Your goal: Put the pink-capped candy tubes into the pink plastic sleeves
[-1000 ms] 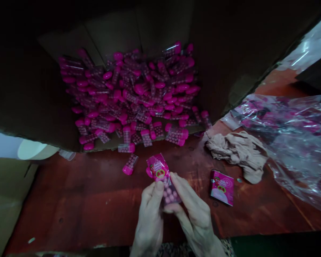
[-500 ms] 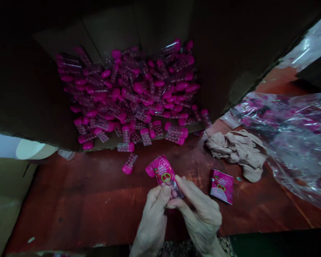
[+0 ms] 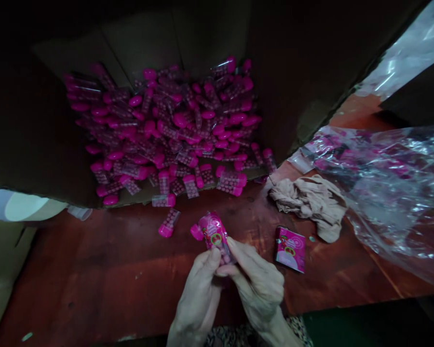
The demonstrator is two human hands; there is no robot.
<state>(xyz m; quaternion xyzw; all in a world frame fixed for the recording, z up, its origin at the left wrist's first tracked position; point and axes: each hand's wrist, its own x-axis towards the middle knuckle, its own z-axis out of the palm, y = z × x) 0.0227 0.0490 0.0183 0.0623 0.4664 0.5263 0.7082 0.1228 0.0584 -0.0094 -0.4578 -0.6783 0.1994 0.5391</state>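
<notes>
Box (image 3: 285, 96): dark, spans the top of the frame, pink-capped tubes (image 3: 179, 120) heaped inside. Surface (image 3: 112, 270): red, beneath it. Clear bag (image 3: 394, 193): right side, pink items within. Left hand (image 3: 195, 294) and right hand (image 3: 260, 284): lower centre, both closed, fingertips pinching the held tube (image 3: 225, 255) from either side. Cloth (image 3: 311, 197): crumpled, beside the bag. Bowl (image 3: 32, 206): left edge. Label stack (image 3: 290, 249): flat, right of the hands. Held tube: pink-capped, tilted, printed label (image 3: 212, 230) against it; full wrap cannot be confirmed. Loose tube (image 3: 169, 222): on the surface, centre.
</notes>
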